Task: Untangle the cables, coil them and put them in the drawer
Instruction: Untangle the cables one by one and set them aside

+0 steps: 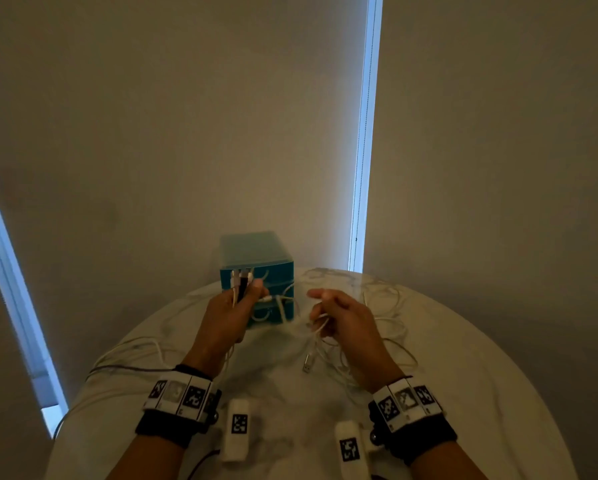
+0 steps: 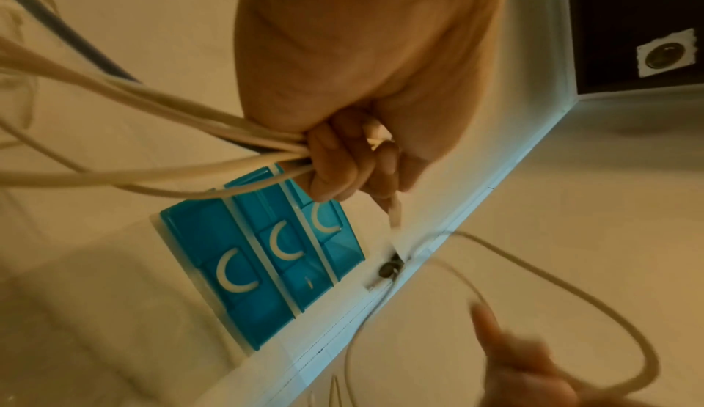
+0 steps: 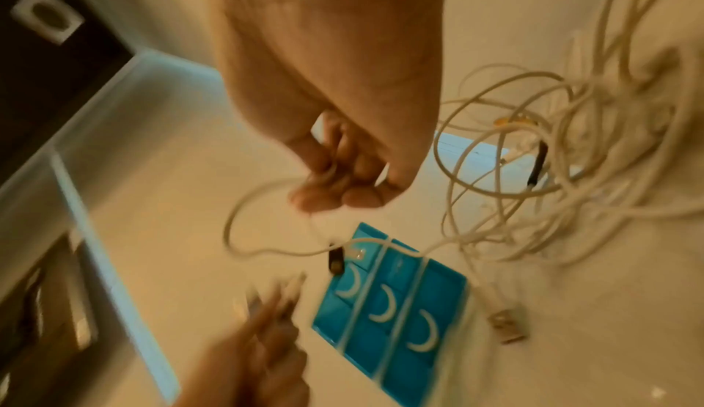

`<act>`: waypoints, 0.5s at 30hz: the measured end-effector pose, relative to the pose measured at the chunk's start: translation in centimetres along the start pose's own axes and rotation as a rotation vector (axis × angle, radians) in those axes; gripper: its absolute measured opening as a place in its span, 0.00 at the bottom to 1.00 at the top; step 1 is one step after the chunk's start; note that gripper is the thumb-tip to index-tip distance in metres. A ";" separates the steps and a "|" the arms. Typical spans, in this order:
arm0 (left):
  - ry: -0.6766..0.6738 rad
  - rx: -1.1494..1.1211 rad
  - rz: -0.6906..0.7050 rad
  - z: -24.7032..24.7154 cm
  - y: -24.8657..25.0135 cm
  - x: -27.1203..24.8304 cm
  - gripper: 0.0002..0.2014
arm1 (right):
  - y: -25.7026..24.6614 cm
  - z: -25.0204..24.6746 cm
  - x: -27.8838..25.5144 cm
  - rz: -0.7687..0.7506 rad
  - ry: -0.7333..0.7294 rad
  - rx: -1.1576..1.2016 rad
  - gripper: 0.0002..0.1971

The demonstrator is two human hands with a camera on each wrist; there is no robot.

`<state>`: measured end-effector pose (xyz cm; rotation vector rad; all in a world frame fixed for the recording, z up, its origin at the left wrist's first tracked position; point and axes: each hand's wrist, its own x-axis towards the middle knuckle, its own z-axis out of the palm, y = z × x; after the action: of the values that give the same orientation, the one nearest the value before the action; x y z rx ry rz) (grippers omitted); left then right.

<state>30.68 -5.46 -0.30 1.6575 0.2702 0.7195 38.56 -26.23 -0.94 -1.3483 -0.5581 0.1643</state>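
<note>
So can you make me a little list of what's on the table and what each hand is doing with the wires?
Table: round white marble-look table
Box: small blue plastic drawer unit, three drawers, all closed
Left hand: left hand grips a bunch of white cable ends
Right hand: right hand pinches one thin white cable
Loose end: silver USB plug dangling
Job so far: cables tangled, none coiled
</note>
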 end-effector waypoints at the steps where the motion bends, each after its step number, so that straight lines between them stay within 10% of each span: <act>1: 0.026 -0.046 -0.012 -0.2 -0.3 0.3 0.19 | -0.1 -0.5 0.2 0.013 0.087 0.133 0.14; 7: 0.049 -0.256 -0.096 -1.3 -0.3 1.0 0.19 | -1.6 -2.9 1.2 -0.055 0.281 0.476 0.14; 15: 0.062 -0.422 -0.205 -1.5 -0.1 1.5 0.16 | -1.3 2.6 -2.0 0.018 -0.361 0.001 0.14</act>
<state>30.98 -3.37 0.12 1.1896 0.3041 0.6226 35.33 -25.16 0.01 -1.3304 -0.8478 0.4288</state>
